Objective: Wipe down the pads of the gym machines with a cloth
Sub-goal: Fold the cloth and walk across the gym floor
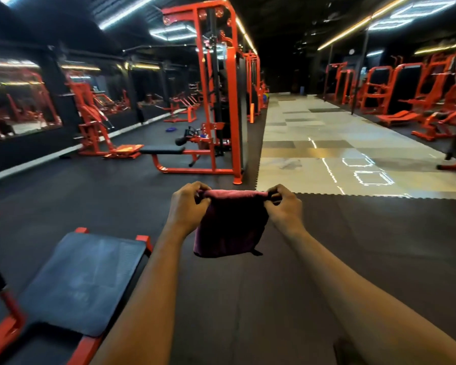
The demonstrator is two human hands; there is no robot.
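Head view: both arms out front, cloth [231,227] held up in mid-air betw. the two grips, over dark rubber floor [353,246].

- Left grip [187,204]: fingers curled, pinching cloth's top-left corner. Right grip [283,206]: same, pinching top-right corner. Neither spread.
- Cloth: maroon, looks folded over. Top edge pulled straight betw. the corners, rest hangs free below. Touches nothing but the grips.
- Why held so, prob.: two-corner hold w/ tension squares it up and gives a flat face to press on vinyl. Reads as prep or re-fold, not wiping.
- Nearest pad [82,280]: black, on orange frame, lower left, just beside left forearm. Cloth is right of it and apart, no contact. Surface shows faint sheen; can't tell if wet.
- Next pad likely the low black seat [162,149] on the tall orange machine [221,88] ahead, well apart.
- Tiled lane [313,133] runs right of that machine; more orange machines along both walls, blurred.

Progress: can't judge how many pads are done. Next move calls for bunching the cloth into one grip and laying it flat on a pad.
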